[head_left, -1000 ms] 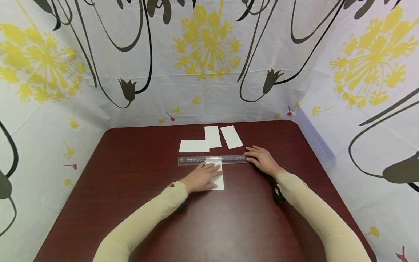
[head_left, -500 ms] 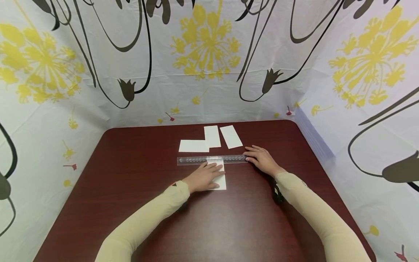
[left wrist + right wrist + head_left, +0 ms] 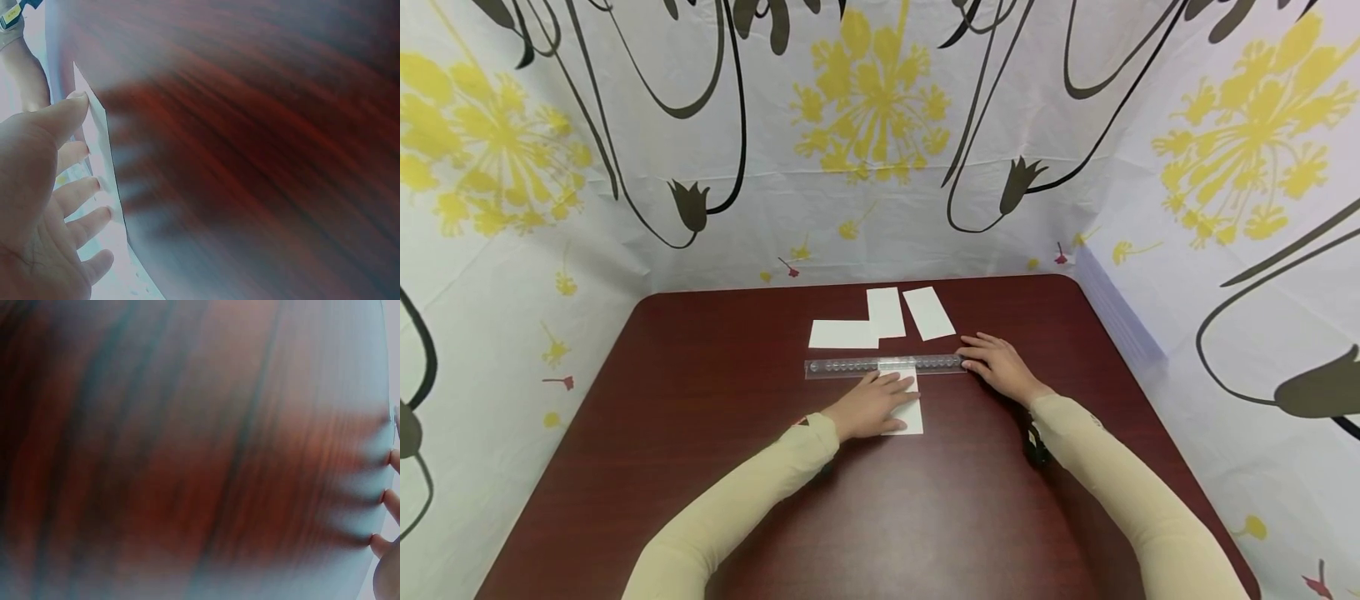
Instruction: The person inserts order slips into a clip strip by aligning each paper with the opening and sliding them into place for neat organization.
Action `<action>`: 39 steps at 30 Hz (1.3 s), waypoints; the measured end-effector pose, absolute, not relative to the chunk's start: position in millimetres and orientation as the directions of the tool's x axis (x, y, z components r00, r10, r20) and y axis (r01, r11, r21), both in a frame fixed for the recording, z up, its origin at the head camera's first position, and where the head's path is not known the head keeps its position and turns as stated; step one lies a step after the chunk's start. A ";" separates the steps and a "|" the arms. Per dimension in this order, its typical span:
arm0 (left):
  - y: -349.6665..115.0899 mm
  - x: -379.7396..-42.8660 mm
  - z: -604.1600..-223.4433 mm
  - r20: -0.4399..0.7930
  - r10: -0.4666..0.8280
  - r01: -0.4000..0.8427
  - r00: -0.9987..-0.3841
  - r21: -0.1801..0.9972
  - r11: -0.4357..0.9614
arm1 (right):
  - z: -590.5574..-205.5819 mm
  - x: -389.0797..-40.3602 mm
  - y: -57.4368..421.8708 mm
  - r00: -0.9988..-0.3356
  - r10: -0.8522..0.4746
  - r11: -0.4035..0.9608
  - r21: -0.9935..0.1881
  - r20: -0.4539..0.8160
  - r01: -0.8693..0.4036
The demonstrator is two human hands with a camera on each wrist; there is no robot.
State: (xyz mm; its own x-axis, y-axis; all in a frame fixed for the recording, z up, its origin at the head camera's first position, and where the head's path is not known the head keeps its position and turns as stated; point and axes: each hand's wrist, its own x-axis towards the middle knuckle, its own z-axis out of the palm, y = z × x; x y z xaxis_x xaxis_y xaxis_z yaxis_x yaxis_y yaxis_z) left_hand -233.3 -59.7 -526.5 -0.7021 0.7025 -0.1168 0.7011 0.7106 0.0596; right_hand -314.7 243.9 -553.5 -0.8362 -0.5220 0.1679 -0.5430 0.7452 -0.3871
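A clear plastic ruler (image 3: 842, 367) lies crosswise on the dark red table. Under its middle runs the far end of a white paper card (image 3: 912, 418). My left hand (image 3: 867, 406) rests on this card with its fingers spread; in the left wrist view the fingertips of that hand (image 3: 50, 187) touch the card (image 3: 103, 159). My right hand (image 3: 1000, 364) touches the ruler's right end, its fingers fairly straight and covering that tip. Only a few fingertips of the right hand (image 3: 387, 506) show at the edge of the right wrist view.
Beyond the ruler lie three more white cards: one sideways (image 3: 844, 334), one upright (image 3: 887, 312) partly meeting it, and one slanted (image 3: 929, 313) to the right. The table (image 3: 715, 367) ends at a patterned cloth wall (image 3: 910, 242) behind and on both sides.
The card under my left hand has slid slightly to the right along the ruler, and the left hand has moved with it. My right hand and the ruler have stayed almost in place.
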 end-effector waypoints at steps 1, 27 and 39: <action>-59.0 -233.7 -526.7 -0.118 0.702 0.701 -0.702 0.061 0.711 | -553.4 -314.8 243.9 -0.836 -0.522 0.746 -0.387 0.167 -0.543; -42.9 -237.1 -525.6 -0.136 0.711 0.712 -0.689 0.051 0.700 | -551.6 -314.4 243.0 -0.839 -0.520 0.743 -0.399 0.162 -0.538; -37.6 -238.2 -526.1 -0.131 0.720 0.720 -0.681 0.060 0.691 | -551.8 -314.1 243.3 -0.843 -0.516 0.743 -0.410 0.152 -0.529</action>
State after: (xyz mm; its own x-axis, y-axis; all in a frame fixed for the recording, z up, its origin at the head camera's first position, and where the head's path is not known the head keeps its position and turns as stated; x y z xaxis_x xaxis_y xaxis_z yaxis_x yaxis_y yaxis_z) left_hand -238.2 -37.6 -526.1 -0.6811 0.7205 -0.1308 0.7200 0.6914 0.0597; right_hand -314.1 243.3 -551.8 -0.8427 -0.5164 0.1522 -0.5292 0.7426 -0.4104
